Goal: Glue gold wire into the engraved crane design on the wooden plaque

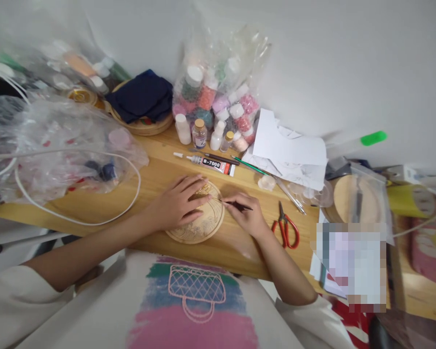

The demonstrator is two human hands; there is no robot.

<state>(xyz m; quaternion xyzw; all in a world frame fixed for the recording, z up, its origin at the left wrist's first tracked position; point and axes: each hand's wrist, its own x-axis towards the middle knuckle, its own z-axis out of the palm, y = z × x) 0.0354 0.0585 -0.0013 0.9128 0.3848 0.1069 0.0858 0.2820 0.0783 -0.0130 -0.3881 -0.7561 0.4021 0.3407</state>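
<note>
A round wooden disc (207, 228) with drawn wave-like lines lies on the wooden table near its front edge. My left hand (179, 201) rests flat over the disc's upper left part, fingers spread and pointing right. Pinched in my right hand (247, 212) is a thin dark tool (241, 205), its tip at the disc's right edge, close to my left fingertips. A B-7000 glue tube (211, 163) lies just behind the disc. To the right of my right hand are red-handled pliers (285, 227).
Behind stand small bottles (199, 134) and a plastic bag of jars (218, 92). Papers (287, 150) and a green pencil (252, 166) lie at the back right. A white cable (94, 223) loops over the left side by plastic bags (65, 140).
</note>
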